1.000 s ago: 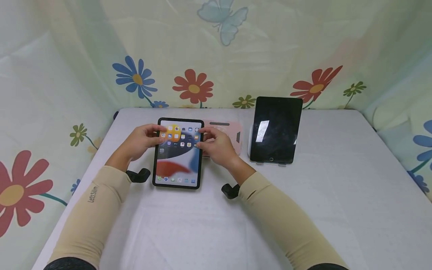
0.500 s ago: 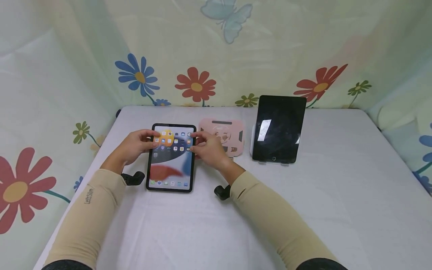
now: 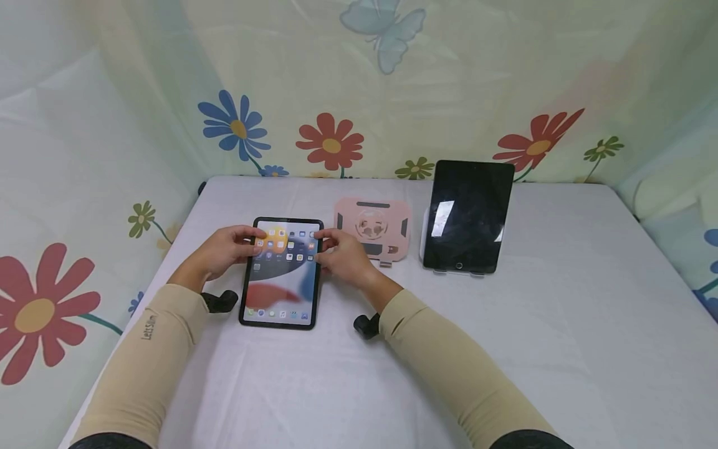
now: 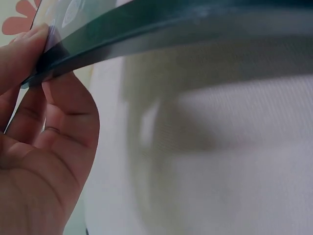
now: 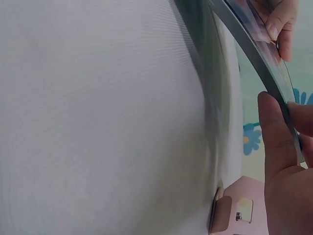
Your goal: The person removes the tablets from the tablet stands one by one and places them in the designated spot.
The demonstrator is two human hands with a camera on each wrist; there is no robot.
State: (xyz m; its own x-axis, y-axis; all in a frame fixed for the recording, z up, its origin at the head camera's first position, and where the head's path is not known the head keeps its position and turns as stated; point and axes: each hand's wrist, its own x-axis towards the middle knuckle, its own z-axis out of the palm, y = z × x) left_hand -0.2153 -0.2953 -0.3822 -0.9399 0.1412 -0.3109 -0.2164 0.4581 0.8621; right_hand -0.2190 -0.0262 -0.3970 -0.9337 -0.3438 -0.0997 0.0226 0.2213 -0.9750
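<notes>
A tablet [image 3: 283, 273] with a lit home screen and a dark frame is held between both hands in the head view. My left hand [image 3: 223, 254] pinches its upper left edge. On the opposite edge my right hand [image 3: 349, 262] pinches it near the top. In the left wrist view the tablet's edge [image 4: 146, 34] is raised off the white cloth, thumb over the screen and fingers underneath. From the right wrist, the fingers [image 5: 279, 132] grip the rim, and the pink stand [image 3: 373, 229] lies just beyond that hand.
A second tablet [image 3: 468, 215], black-screened, leans upright on a support with clear feet at the back right. White cloth covers the table [image 3: 561, 299]. A flowered curtain [image 3: 252, 50] hangs behind it. Black wrist cameras [image 3: 367, 326] stick out under both wrists.
Both hands have brought the lit tablet down and slightly left, toward the person, uncovering the pink stand. The grip on its edges stays the same. The view has shifted slightly.
</notes>
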